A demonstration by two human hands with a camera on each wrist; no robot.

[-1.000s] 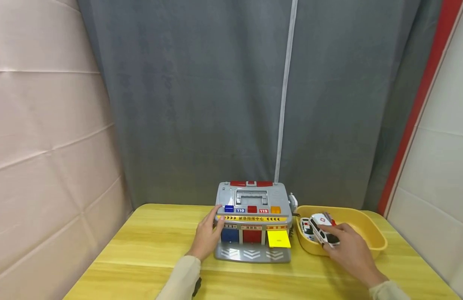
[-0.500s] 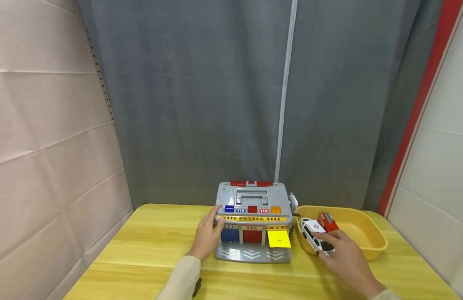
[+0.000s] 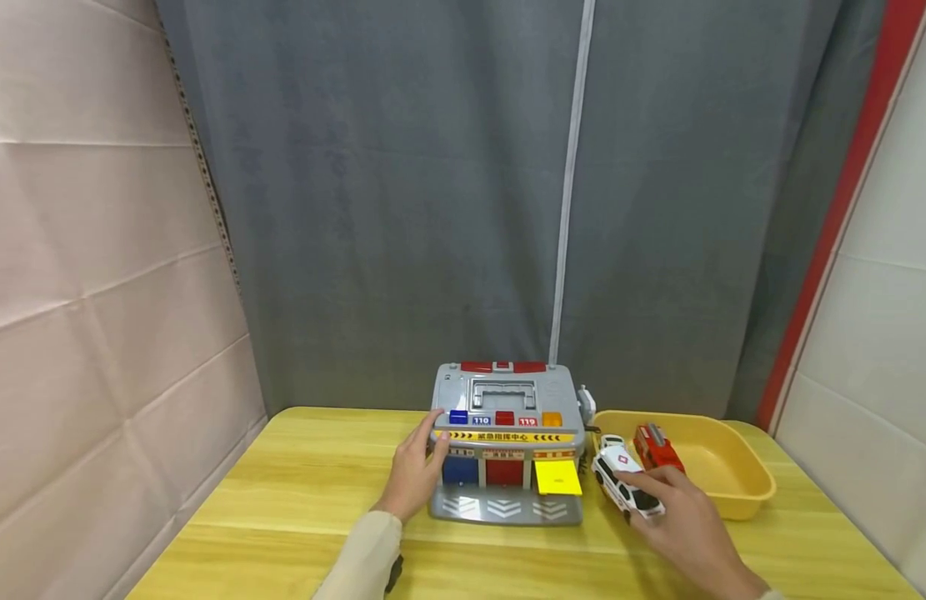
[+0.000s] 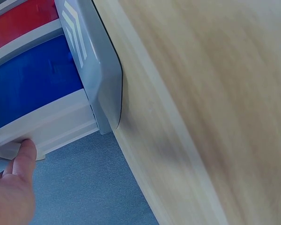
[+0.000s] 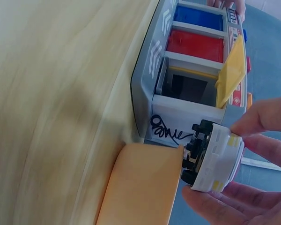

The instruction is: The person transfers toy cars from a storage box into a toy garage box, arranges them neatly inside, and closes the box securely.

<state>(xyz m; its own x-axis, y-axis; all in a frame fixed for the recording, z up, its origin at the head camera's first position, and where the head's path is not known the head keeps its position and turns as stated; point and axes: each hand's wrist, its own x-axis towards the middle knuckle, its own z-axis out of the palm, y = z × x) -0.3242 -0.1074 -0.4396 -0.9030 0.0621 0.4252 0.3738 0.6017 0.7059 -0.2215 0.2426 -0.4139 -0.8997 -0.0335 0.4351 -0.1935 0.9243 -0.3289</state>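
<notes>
A grey toy rescue station (image 3: 505,425) stands on the table, its blue door (image 3: 460,472) and red door (image 3: 503,473) down. Its yellow door (image 3: 558,478) is swung up, exposing the dark bay (image 5: 188,88). My left hand (image 3: 412,473) rests on the station's left front corner, fingers extended; in the left wrist view a fingertip touches the side wall. My right hand (image 3: 688,525) grips a white toy ambulance (image 3: 622,475) between thumb and fingers. The ambulance is tilted over the yellow bin's near-left edge, its black wheels towards the station in the right wrist view.
The yellow bin (image 3: 748,479) stands close to the station's right side, holding a red toy fire truck (image 3: 658,450). A coiled black cord (image 5: 166,131) hangs at the station's right side. Grey curtain (image 3: 402,208) rises behind the wooden table (image 3: 312,467).
My right hand has drawn the ambulance left and towards the near edge of the bin, uncovering the red fire truck. My left hand and the station stay where they were.
</notes>
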